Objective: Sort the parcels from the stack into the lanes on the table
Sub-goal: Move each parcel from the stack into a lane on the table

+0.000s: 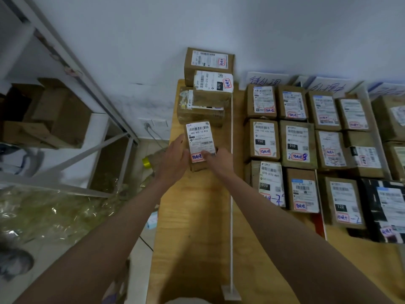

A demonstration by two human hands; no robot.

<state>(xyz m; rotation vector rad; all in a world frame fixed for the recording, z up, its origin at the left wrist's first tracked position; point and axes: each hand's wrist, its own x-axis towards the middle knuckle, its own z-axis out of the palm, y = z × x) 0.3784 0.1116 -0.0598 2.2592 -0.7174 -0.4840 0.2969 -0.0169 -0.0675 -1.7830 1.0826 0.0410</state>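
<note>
I have a small brown parcel between both hands, label up, at about 12 o'clock from me, over the far end of the leftmost lane of the wooden table. My left hand grasps its left side, thumb lying on the near left corner of the label. My right hand grasps the near right corner, with the thumb laid across the bottom of the label (beside the red-framed sticker with blue handwriting). The label's top line reads 502-602-12-815. I cannot tell whether the parcel rests on the table or is lifted just off it.

Just beyond it, still at 12 o'clock, is the stack: a wide box at the bottom, a box marked 070 on top of it, and another box against the wall behind.

A white divider strip runs from near my body away towards the stack, just right of my right hand. Across it, from 1 to 3 o'clock, the sorted parcels lie in tight rows, labels up, touching one another; one at the near right is black. Handwritten paper signs stand against the wall behind them.

At 9 to 10 o'clock, off the table, a white metal shelf holds cardboard boxes.
</note>
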